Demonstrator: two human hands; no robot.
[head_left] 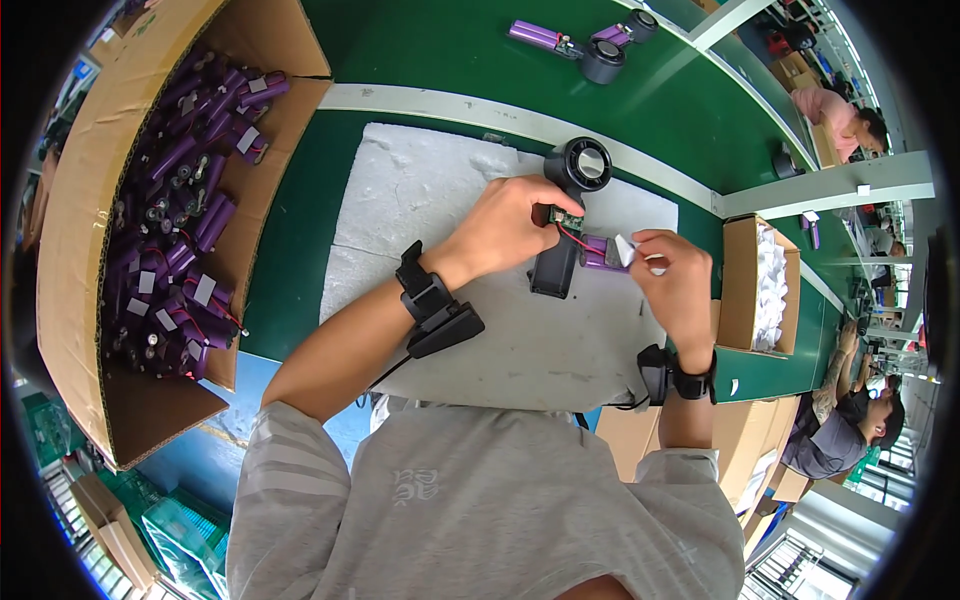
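A black handheld fan (552, 274) lies on the foam mat, its round head (581, 163) away from me and its handle toward me. My left hand (512, 222) is closed at the fan's neck, thumb and fingers pinching a small green circuit board (568, 219). A red wire (577, 239) runs from the board to a purple battery (594, 253) beside the handle. On the battery sits a grey pad (617, 250). My right hand (676, 280) pinches a small white paper-like piece (626, 249) at that pad; the fingertips partly hide it.
A large cardboard box (80, 260) full of purple batteries stands at the left. To the right, a smaller box (740, 270) holds white pieces. More fan parts (604, 60) lie on the green bench (420, 45) beyond a pale rail (430, 103). Other people work farther right.
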